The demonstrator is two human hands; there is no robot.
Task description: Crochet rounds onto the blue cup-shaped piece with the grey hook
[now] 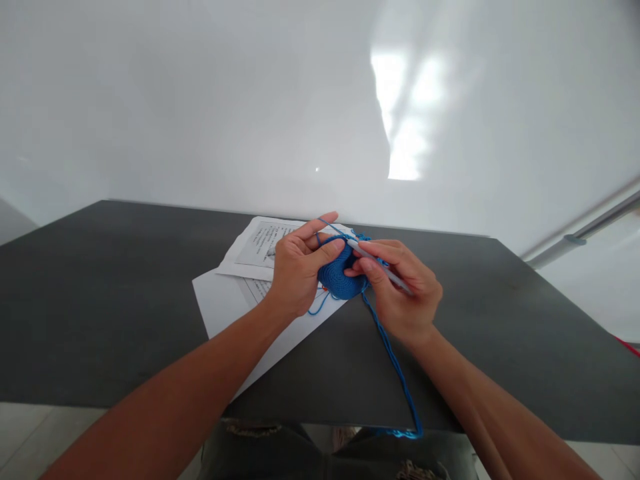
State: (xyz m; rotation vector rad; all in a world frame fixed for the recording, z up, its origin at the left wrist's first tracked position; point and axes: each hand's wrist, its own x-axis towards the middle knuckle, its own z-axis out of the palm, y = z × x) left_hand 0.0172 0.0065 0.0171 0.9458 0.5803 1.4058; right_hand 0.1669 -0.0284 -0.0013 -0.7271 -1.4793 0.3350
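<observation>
A round blue crochet piece [340, 277] is held up between both hands over the table. My left hand [300, 263] pinches its upper left edge with the thumb, while the index finger stretches out with blue yarn [331, 225] running over it. In my right hand [405, 287] is a light grey crochet hook [383, 263], gripped like a pen, its tip at the top edge of the piece. Some fingers of that hand also touch the piece. A small orange bit [325, 289] shows at its lower left edge. From its right side a blue braided cord [393, 357] trails down to the table's front edge.
Printed sheets of paper [220, 300] lie overlapping on the dark table [125, 300], partly under my left hand and forearm. A glossy white wall [200, 113] rises behind the table. At the right is a grey metal bar [557, 250]. My knees are below the front edge.
</observation>
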